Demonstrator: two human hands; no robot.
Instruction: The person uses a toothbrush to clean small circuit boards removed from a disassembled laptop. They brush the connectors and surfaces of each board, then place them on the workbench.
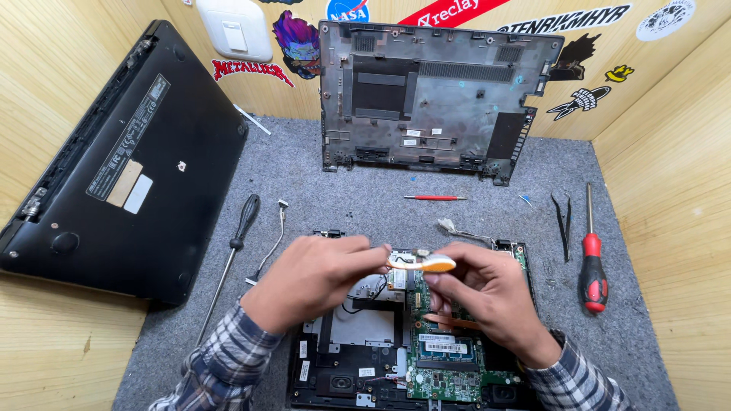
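An opened laptop base lies on the grey mat in front of me, its green circuit board and memory module showing. My left hand and my right hand meet above the board. Together they pinch a small orange-and-white flat piece, apparently a ribbon or pry tool; which hand bears it more I cannot tell. Black wires run beneath the left hand. Both wrists wear plaid sleeves.
A detached grey bottom cover leans on the back wall. Another black laptop leans at left. A black screwdriver, thin red tool, black tweezers and red-handled screwdriver lie on the mat. Wooden walls enclose it.
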